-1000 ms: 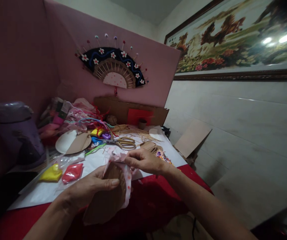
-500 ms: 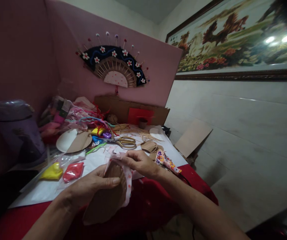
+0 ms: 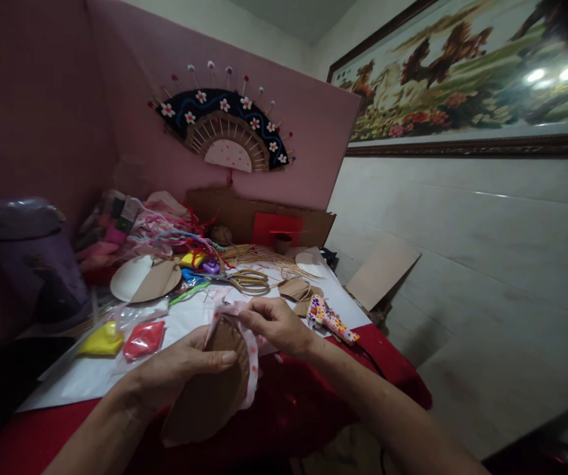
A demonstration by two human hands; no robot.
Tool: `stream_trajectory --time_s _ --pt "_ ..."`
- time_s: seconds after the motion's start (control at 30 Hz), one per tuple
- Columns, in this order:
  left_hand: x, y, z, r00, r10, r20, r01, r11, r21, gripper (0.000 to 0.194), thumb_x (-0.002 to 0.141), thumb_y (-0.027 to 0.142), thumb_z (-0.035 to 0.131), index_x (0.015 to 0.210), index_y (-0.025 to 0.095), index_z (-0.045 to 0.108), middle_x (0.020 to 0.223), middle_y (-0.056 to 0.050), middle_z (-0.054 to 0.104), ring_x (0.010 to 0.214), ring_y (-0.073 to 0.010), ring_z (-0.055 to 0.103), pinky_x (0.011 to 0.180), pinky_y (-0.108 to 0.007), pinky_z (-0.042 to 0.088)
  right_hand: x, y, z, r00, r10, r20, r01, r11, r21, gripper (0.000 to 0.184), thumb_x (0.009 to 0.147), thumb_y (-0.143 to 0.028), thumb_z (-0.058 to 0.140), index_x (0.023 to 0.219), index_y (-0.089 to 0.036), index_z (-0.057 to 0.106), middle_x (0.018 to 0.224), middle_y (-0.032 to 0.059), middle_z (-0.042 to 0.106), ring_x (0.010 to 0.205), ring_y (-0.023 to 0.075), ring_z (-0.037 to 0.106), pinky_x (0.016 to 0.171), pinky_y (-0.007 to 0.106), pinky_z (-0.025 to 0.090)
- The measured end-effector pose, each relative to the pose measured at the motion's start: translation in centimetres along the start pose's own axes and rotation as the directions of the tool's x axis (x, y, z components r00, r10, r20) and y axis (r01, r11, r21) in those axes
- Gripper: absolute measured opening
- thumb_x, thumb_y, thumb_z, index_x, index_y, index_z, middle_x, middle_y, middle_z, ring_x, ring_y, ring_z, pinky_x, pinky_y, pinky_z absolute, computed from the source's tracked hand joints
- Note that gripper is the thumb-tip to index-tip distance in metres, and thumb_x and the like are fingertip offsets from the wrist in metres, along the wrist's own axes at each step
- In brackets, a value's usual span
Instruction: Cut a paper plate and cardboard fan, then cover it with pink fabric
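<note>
A rounded piece of brown cardboard [image 3: 209,396] is tilted above the table's front edge, gripped by my left hand [image 3: 189,356] with the thumb flat across its face. White fabric with pinkish-red dots [image 3: 252,369] wraps over the cardboard's right and upper edge. At the top edge, my right hand [image 3: 276,323] pinches a fold of this fabric between thumb and fingers. The back of the cardboard and the fingers behind it are hidden.
Gold-handled scissors [image 3: 249,282] lie behind my hands, and a flower-patterned glue gun [image 3: 333,320] is to the right. Yellow [image 3: 101,340] and red [image 3: 144,340] clay packets lie left. A decorated fan [image 3: 227,125] hangs on the pink panel.
Both hands keep their holds on the cardboard and fabric. The cardboard has shifted very slightly left, and the fabric fold at the top has moved a little.
</note>
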State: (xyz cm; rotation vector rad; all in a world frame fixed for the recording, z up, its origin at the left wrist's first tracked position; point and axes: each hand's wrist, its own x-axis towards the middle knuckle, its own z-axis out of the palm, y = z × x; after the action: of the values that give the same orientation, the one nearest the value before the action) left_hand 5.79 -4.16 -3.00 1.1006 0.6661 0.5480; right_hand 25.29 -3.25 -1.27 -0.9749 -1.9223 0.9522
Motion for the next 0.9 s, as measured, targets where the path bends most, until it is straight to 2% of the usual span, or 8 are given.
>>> stream_trajectory --time_s 0.17,0.4,0.53,0.67,0.9 --pt "0.0 0.2 0.2 1.0 -0.01 0.014 0.01 1.0 -0.019 0.03 0.067 0.026 0.075 0.096 0.018 0.071 0.085 -0.005 0.072 0.074 -0.0191 0.063 0.071 -0.029 0.045 -0.2 0.2 0.1 0.999 -0.011 -0.034 0.011 1.0 0.004 0.039 0.085 -0.05 0.051 0.065 -0.016 0.05 0.06 -0.003 0.045 0.057 0.0092 0.04 0.054 0.021 0.032" --pt "0.0 -0.1 -0.1 1.0 -0.004 -0.009 0.004 1.0 0.016 0.027 0.069 0.026 0.074 0.094 0.017 0.07 0.085 -0.006 0.071 0.075 -0.0202 0.062 0.07 -0.029 0.045 -0.1 -0.4 -0.6 0.997 0.027 0.075 -0.025 0.999 -0.025 0.045 0.084 -0.059 0.046 0.071 -0.016 0.053 0.064 -0.0021 0.046 0.06 0.01 0.042 0.054 0.021 0.034" --pt "0.1 -0.1 -0.1 1.0 -0.002 0.016 0.002 1.0 0.009 0.033 0.069 0.026 0.073 0.101 0.018 0.069 0.085 -0.006 0.071 0.077 -0.0213 0.063 0.072 -0.03 0.045 0.1 -0.6 -0.6 0.998 0.031 0.057 -0.025 0.995 -0.101 0.045 0.086 -0.059 0.045 0.074 -0.016 0.056 0.067 -0.0007 0.05 0.061 0.0104 0.044 0.055 0.022 0.035" --pt "0.1 0.0 -0.1 1.0 -0.005 -0.002 0.005 1.0 0.022 0.032 0.068 0.026 0.074 0.098 0.018 0.07 0.085 -0.006 0.071 0.077 -0.0207 0.063 0.073 -0.03 0.045 0.4 -0.8 -0.3 0.999 0.017 0.047 -0.011 0.99 -0.144 0.045 0.085 -0.059 0.045 0.076 -0.016 0.059 0.067 -0.0009 0.05 0.061 0.0104 0.044 0.055 0.022 0.035" --pt "0.1 0.0 0.0 1.0 -0.006 0.002 0.006 1.0 0.022 0.026 0.068 0.028 0.074 0.091 0.016 0.07 0.086 -0.007 0.071 0.076 -0.0207 0.063 0.072 -0.031 0.045 0.1 -0.2 0.2 0.999 -0.01 -0.038 0.007 0.998 -0.059 0.039 0.085 -0.053 0.05 0.074 -0.016 0.058 0.066 -0.0013 0.051 0.062 0.0105 0.046 0.057 0.022 0.036"
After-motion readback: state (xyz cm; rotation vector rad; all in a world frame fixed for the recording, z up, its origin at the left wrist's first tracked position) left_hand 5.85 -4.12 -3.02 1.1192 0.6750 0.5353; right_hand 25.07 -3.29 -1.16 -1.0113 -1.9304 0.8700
